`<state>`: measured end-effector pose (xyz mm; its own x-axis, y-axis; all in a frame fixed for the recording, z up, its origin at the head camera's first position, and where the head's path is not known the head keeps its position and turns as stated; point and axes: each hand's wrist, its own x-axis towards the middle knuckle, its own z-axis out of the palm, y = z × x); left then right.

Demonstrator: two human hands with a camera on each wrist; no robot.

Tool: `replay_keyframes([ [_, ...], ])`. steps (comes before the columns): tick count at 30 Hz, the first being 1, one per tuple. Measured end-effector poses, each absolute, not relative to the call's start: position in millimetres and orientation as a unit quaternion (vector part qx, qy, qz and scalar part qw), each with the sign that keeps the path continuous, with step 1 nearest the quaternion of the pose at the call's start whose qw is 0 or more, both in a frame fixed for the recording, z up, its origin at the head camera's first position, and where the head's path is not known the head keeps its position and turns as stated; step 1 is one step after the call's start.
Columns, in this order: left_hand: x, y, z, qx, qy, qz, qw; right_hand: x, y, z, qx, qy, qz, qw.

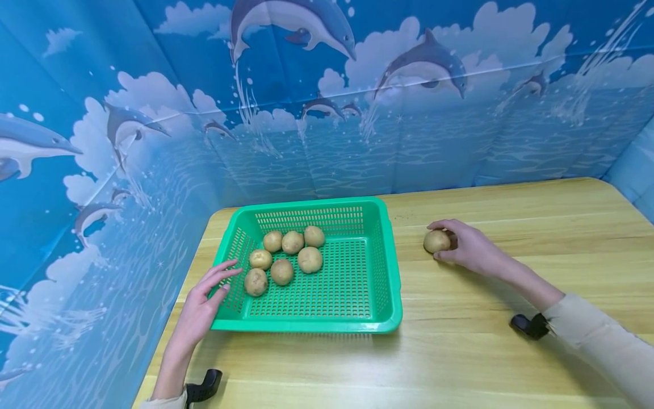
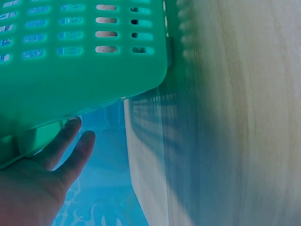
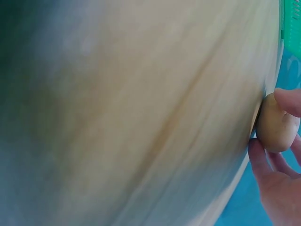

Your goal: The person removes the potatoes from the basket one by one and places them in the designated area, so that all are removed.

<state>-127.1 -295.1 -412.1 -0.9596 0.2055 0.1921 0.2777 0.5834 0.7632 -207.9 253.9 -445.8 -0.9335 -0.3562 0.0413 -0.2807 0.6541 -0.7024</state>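
While I watch from my remote seat, the right hand (image 1: 472,247) pinches a lone potato (image 1: 436,242) between thumb and fingertips, at the tabletop (image 1: 460,346) to the right of the green basket (image 1: 306,326); whether the potato rests on the wood or is just raised off it, I cannot tell. The left hand (image 1: 199,309), its fingers stretched out loosely, lies over the basket's left rim and grips no potato, though I can't make out whether it presses on the plastic. My first worry is that pinch: the potato is round, so a squeeze placed off its middle could make it squirt out and roll across the flat wood. Any carry toward the basket would, I judge, have to clear the raised right wall, and a low path could knock the rim and nudge the whole thing. A hard pull from the left hand might shift it too, and its far left corner stands near the table's edge. Seven potatoes (image 1: 282,272) sit inside, bunched toward the left, so one let go from high up could bounce or set them rolling. For room, I'd favour the bare mesh on the basket's right side, and the broad stretch of wood to the right and near side. Behind, the dolphin-printed curtain (image 1: 332,153) hangs close along the back edge, leaving little space past the far rim, and the left margin of wood is narrow.
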Motion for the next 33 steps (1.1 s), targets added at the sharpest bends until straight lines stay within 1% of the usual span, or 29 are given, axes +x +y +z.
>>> replay_keyframes([
  [4, -126.8, -296.2, -411.7, -0.138, -0.890, -0.433, 0.045, -208.8, 253.7, -445.4, -0.172, 0.908, -0.377, 0.056],
  [9, -127.6, -296.9, -412.5, -0.131, -0.892, -0.430, 0.045, -207.9, 255.2, -439.6, -0.155, 0.901, -0.399, 0.076],
  [11, -128.6, -297.0, -412.9, -0.130, -0.892, -0.429, 0.046, -206.2, 255.6, -434.5, -0.146, 0.900, -0.404, 0.071],
  [17, -131.3, -298.3, -414.1, -0.132, -0.892, -0.429, 0.048, -199.1, 248.6, -418.7, -0.143, 0.896, -0.420, 0.021],
  [21, -130.3, -297.8, -413.0, -0.141, -0.889, -0.433, 0.050, -194.2, 237.0, -410.7, -0.155, 0.889, -0.432, 0.001],
  [27, -129.2, -295.9, -412.4, -0.143, -0.887, -0.436, 0.048, -186.8, 215.8, -399.2, -0.177, 0.883, -0.433, -0.036],
  [33, -128.9, -295.9, -413.2, -0.145, -0.882, -0.446, 0.045, -179.5, 193.0, -390.8, -0.225, 0.870, -0.430, -0.087],
])
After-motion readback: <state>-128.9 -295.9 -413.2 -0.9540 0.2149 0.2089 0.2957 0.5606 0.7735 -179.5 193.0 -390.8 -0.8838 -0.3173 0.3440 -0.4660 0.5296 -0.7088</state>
